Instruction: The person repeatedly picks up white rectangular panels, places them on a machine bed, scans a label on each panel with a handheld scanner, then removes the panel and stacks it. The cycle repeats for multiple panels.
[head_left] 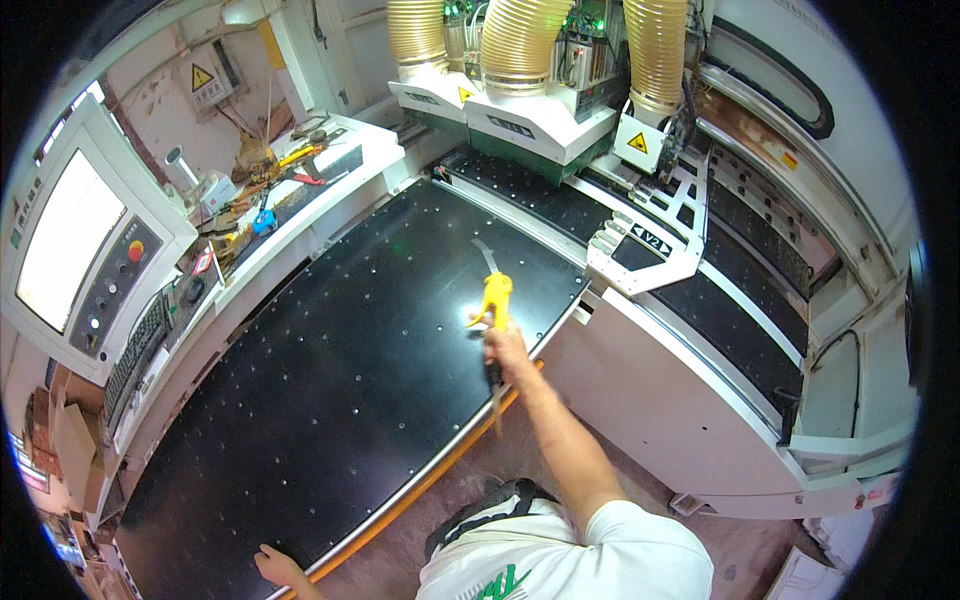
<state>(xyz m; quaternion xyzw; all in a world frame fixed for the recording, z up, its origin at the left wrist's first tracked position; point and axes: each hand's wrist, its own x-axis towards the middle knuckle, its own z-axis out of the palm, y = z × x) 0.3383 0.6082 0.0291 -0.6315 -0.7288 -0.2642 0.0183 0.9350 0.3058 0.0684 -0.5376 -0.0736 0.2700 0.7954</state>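
Risk first: the yellow air blow gun point(495, 294) in your right hand point(509, 349) aims its bent metal nozzle point(487, 256) ahead over the black bed point(300, 380), so a blast at too shallow an angle could throw dust toward the cluttered desk point(376, 140), ahead and left of that hand. Black fitting point(493, 373) just under your grip could knock the silver edge rail point(420, 471) if the wrist drops. Orange strip point(420, 487) along that edge, between your hands, might snag if it's loose hose; can't tell. White carriage plate point(648, 273), ahead and right of your right hand, could hit nozzle or knuckles if it travels while you lean in.

Hands: right one is wrapped round the gun's handle, fingers curled near the trigger; can't tell if it's squeezed. Gun sits over the bed's right part; nozzle contact hard to judge. Left hand point(278, 566) is well apart, low and left of the right one, at the bed's near part by the rail. Nothing seen in it; finger spread and contact can't be told. If you're leaning there, a slip could upset your balance.
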